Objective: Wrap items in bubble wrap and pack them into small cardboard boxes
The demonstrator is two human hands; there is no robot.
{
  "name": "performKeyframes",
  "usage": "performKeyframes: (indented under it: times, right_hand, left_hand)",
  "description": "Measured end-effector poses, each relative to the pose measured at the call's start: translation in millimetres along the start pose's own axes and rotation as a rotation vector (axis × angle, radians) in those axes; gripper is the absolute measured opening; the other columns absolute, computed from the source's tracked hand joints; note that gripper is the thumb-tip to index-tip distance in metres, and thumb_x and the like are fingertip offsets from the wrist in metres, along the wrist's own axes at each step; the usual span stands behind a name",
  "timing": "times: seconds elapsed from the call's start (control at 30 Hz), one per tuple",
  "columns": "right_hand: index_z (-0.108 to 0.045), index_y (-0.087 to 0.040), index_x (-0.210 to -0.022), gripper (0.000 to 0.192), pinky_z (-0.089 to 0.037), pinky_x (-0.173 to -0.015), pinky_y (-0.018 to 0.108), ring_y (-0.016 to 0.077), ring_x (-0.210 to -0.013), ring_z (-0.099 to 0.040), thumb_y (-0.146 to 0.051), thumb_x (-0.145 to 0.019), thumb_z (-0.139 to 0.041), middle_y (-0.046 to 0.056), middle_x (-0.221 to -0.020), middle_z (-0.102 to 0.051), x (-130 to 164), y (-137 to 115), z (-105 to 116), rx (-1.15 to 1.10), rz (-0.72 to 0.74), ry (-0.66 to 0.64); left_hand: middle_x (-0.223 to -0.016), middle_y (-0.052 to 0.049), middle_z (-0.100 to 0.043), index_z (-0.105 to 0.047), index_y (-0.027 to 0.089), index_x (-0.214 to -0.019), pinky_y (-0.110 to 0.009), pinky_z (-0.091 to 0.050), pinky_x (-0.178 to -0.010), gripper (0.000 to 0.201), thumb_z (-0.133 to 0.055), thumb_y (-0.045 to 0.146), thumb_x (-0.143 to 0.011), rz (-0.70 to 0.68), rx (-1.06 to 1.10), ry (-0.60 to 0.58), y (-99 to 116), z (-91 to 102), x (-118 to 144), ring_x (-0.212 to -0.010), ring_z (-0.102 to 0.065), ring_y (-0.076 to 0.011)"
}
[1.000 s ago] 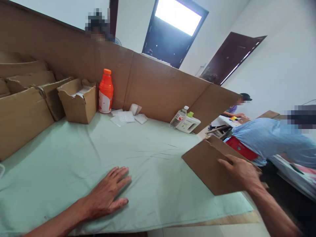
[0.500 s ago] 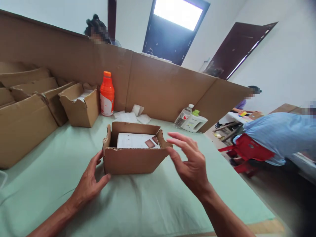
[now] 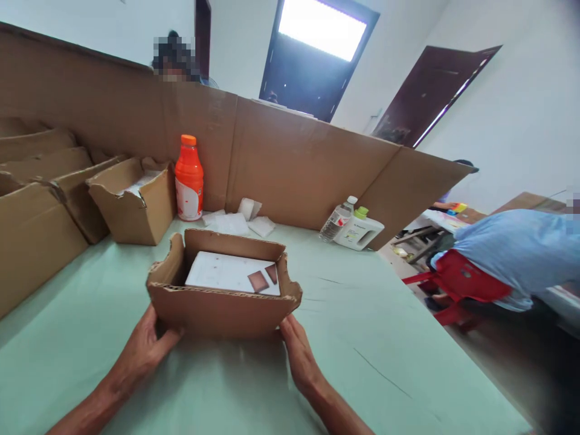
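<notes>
An open cardboard box (image 3: 217,311) with torn edges sits on the green cloth table (image 3: 371,338) right in front of me. Inside it lies a white sheet or card (image 3: 222,272) with two small brown squares (image 3: 259,281). My left hand (image 3: 145,350) presses against the box's lower left corner. My right hand (image 3: 296,356) holds the lower right corner. The fingers of both hands are partly hidden under the box.
A tall cardboard partition (image 3: 290,157) stands along the table's back. An orange bottle (image 3: 189,179), white packets (image 3: 235,222), a clear bottle (image 3: 335,220) and a white jug (image 3: 360,228) sit before it. Open cardboard boxes (image 3: 129,202) line the left. People work behind and at the right (image 3: 512,254).
The box came in from the right in my right hand and landed in front of me. It has since slid closer, and both hands now grip its near corners.
</notes>
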State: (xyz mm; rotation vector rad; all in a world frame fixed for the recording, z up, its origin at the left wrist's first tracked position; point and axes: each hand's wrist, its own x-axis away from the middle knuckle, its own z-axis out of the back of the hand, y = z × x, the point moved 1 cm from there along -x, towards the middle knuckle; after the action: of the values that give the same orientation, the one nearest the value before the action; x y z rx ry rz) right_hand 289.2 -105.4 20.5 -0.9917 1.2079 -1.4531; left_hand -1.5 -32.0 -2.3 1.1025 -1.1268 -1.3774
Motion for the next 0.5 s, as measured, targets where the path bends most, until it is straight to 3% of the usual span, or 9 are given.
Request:
performKeyframes:
  times: [0.13,0.23,0.33,0.5]
  right_hand:
    - [-0.063,-0.025,-0.133,0.060,-0.050,-0.090,0.037,0.0266,-0.109,-0.061,-0.069,-0.097,-0.043,0.007,-0.126,-0.067,-5.8,-7.5,-22.3,-0.032,0.016,-0.206]
    - [-0.063,-0.025,-0.134,0.063,-0.050,-0.089,0.036,0.0270,-0.111,-0.060,-0.071,-0.095,-0.044,0.008,-0.126,-0.067,-21.9,-11.1,-34.2,-0.015,0.035,-0.258]
    - [-0.069,-0.024,-0.123,0.061,-0.051,-0.084,0.035,0.0252,-0.099,-0.062,-0.072,-0.094,-0.044,0.006,-0.108,-0.071,-40.1,-9.8,-37.0,-0.007,0.040,-0.229]
    - [-0.073,-0.020,-0.091,0.055,-0.051,-0.072,0.031,0.0219,-0.080,-0.059,-0.070,-0.091,-0.050,0.004,-0.083,-0.068,-57.7,-1.7,-18.6,-0.017,0.005,-0.123]
  left_hand:
    - [-0.112,-0.005,-0.068,-0.055,0.021,-0.122,-0.044,-0.053,-0.099,0.054,-0.067,0.049,-0.077,0.108,0.033,0.224,-6.3,26.9,-1.7,-0.113,-0.062,-0.0330]
    - [-0.107,-0.003,-0.067,-0.055,0.024,-0.114,-0.044,-0.054,-0.097,0.046,-0.067,0.045,-0.075,0.152,0.045,0.307,-10.0,37.6,-2.2,-0.110,-0.061,-0.0323]
    - [-0.110,-0.003,-0.067,-0.054,0.027,-0.118,-0.048,-0.053,-0.101,0.050,-0.069,0.049,-0.075,0.164,0.030,0.311,-11.2,32.2,-0.8,-0.115,-0.060,-0.0348]
    - [-0.124,-0.011,-0.067,-0.035,0.024,-0.149,-0.050,-0.056,-0.102,0.073,-0.059,0.052,-0.085,0.094,-0.038,0.193,-18.8,14.3,5.1,-0.122,-0.061,-0.0369]
